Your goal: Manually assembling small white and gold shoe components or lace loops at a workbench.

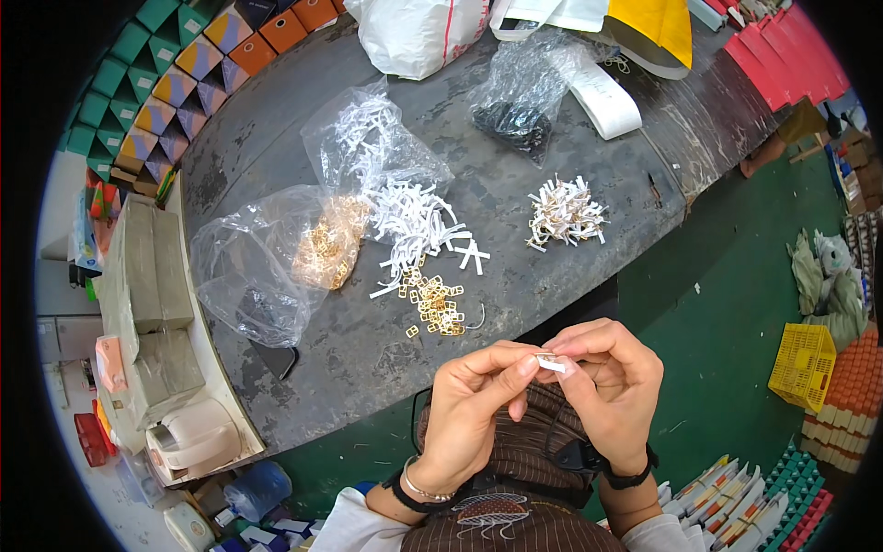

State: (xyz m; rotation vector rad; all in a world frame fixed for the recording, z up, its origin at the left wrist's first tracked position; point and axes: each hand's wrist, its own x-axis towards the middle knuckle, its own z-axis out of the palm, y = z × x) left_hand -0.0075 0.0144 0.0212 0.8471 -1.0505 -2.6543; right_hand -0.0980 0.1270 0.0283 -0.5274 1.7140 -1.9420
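In front of my lap, my left hand (469, 412) and my right hand (614, 391) meet, thumbs and fingertips pinching a short white ribbon strip (554, 365). A small glint shows at its upper edge, possibly metal; the fingers hide the rest. On the dark table lies a loose group of gold buckles (434, 302), just beyond my left hand. Behind them is a heap of white ribbon strips (414, 221). Farther right sits a separate pile of white strips with gold bits among them (566, 213).
Clear plastic bags hold gold buckles (329, 244), white strips (368, 129) and something black (515, 124). A white bag (414, 37) and a white roll or band (602, 97) stand at the back. Stacked boxes (189, 69) line the far left. A yellow crate (802, 366) is on the green floor.
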